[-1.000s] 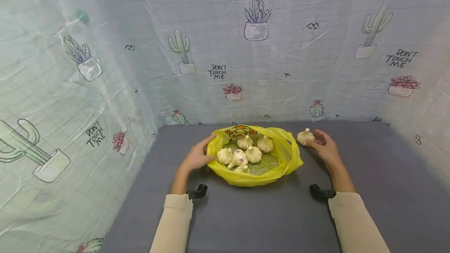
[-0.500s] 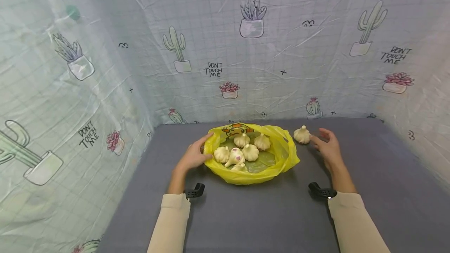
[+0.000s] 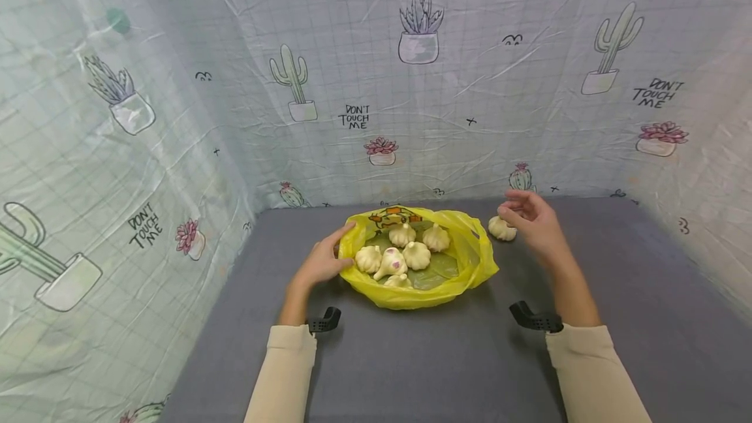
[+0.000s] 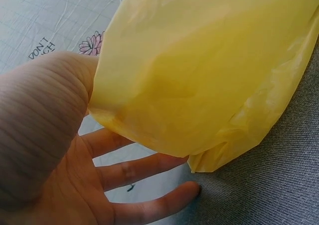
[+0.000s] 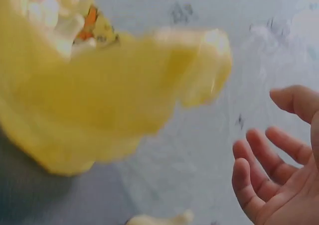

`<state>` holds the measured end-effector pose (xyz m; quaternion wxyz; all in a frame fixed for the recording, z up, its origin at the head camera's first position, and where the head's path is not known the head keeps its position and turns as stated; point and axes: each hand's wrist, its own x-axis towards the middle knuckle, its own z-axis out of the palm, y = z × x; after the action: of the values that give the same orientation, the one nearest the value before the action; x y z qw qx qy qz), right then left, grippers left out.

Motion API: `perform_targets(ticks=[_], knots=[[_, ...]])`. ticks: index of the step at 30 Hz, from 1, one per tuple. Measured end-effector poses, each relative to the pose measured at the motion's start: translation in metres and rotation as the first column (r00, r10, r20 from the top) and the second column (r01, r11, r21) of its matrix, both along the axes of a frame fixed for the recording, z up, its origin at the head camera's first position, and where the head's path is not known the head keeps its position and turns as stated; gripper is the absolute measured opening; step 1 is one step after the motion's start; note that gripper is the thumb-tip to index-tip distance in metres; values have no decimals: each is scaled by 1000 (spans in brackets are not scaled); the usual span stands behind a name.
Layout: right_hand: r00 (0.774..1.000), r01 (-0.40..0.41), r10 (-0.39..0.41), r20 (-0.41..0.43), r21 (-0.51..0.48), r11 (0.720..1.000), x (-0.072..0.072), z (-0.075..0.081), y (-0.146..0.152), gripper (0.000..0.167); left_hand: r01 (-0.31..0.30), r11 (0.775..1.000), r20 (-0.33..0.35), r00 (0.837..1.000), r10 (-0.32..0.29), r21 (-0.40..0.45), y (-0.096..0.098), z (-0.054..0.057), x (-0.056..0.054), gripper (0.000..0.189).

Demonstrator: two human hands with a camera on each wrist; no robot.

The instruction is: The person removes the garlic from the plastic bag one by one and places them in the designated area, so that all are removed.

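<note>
A yellow plastic bag (image 3: 405, 299) sits with its mouth spread wide, several white garlic bulbs (image 3: 417, 256) inside it. One bulb (image 3: 391, 262) in there has purple patches. My left hand (image 3: 320, 262) holds the bag's left rim, thumb over the edge; in the left wrist view its other fingers (image 4: 144, 170) spread loosely beside the yellow film. Right of the bag, a single garlic bulb (image 3: 499, 230) lies on the table. Over that bulb is my right hand (image 3: 537, 224), partly covering it, fingers loosely bent and holding nothing in the right wrist view.
The table has a dark grey cloth top (image 3: 423, 364). A curtain (image 3: 446, 123) printed with potted cacti stands behind it and along the sides. Each wrist wears a black camera mount (image 3: 537, 317).
My right hand has let go of the lone garlic bulb, drawn back to the right, then risen leftward over it. The left hand keeps its place on the bag. The view has shifted slightly.
</note>
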<state>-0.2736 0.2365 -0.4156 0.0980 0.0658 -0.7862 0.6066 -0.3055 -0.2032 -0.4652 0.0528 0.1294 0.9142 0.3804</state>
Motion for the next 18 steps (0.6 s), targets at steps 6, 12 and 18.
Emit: perform_targets(ticks=[6, 12, 18], knots=[[985, -69, 64, -161, -25, 997, 14, 19, -29, 33, 3, 1000, 2, 1000, -3, 10, 0, -1, 0, 84], [960, -162, 157, -232, -3, 987, 18, 25, -59, 32, 5, 1000, 9, 1000, -6, 24, 0, -1, 0, 84], [947, -231, 237, -218, 51, 972, 20, 20, -85, 36, -5, 1000, 11, 1000, 4, 25, -1, -1, 0, 83]])
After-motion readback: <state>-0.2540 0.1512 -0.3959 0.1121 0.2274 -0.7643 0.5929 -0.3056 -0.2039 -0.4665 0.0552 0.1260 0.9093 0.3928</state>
